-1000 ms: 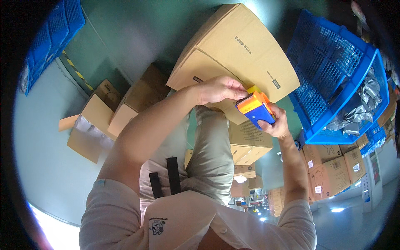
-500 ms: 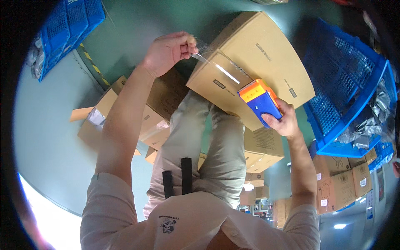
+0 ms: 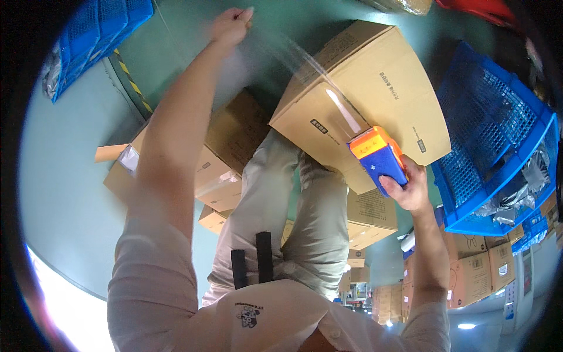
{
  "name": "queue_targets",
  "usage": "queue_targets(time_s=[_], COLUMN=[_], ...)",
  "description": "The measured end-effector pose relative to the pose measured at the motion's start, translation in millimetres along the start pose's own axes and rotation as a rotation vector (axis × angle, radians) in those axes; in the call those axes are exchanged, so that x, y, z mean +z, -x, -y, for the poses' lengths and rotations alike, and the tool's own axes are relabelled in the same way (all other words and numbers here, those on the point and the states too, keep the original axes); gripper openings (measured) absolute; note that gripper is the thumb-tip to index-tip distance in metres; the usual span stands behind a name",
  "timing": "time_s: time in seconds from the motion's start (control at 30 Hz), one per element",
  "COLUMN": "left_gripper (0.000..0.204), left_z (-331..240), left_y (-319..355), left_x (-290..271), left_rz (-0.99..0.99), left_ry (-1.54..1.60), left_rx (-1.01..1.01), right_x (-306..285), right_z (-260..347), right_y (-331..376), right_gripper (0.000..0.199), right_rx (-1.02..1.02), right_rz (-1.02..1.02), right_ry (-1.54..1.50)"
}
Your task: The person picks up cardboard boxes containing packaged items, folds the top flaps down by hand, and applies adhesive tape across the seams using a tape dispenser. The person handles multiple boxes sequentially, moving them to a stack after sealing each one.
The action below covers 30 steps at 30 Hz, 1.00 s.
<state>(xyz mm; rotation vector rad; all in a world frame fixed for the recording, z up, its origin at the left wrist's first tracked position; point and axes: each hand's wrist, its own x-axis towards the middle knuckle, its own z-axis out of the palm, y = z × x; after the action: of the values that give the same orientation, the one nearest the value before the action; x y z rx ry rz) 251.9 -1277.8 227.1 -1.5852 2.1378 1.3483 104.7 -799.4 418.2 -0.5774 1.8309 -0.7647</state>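
Observation:
My right hand (image 3: 412,189) grips an orange and blue tape dispenser (image 3: 379,156), held against the near edge of a closed brown cardboard box (image 3: 375,88). A strip of clear tape (image 3: 305,70) stretches from the dispenser up and to the left. My left hand (image 3: 230,26) is raised far out at the top, pinching the free end of that tape. The box rests in front of my legs (image 3: 287,217).
A blue plastic crate (image 3: 498,146) with plastic-wrapped items stands at the right. Another blue crate (image 3: 94,35) is at the upper left beside a yellow-black floor stripe (image 3: 132,82). Open and flattened cardboard boxes (image 3: 217,158) lie to my left; more cartons (image 3: 469,276) are stacked lower right.
My left hand has pulled away from the dispenser, up and to the left, drawing out a long strip of tape. The right hand keeps the dispenser at the box.

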Motion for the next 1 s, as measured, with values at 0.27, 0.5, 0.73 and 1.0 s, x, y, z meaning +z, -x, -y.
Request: queue_targets(time_s=[0.27,0.5,0.73,1.0], left_gripper=[0.036,0.101,0.097,0.066], left_z=[40,37,-2,-4], left_y=[-14,37,15,36], left_x=[113,191,181,153], left_rz=[-0.022,0.138,0.105,0.227], left_ry=[-0.223,-0.46,-0.627,-0.232], left_rx=[-0.038,-0.33,-0.376,-0.291], right_x=[2,0,5,8], right_z=[-13,-13,-16,-17], right_y=[4,-4,2,0], right_gripper=[0.041,0.051,0.053,0.054], right_rx=[-0.033,-0.053,-0.056,-0.053], right_rz=[-0.033,-0.032,-0.042,-0.075], right_ry=[-0.097,-0.137,-0.086,-0.155])
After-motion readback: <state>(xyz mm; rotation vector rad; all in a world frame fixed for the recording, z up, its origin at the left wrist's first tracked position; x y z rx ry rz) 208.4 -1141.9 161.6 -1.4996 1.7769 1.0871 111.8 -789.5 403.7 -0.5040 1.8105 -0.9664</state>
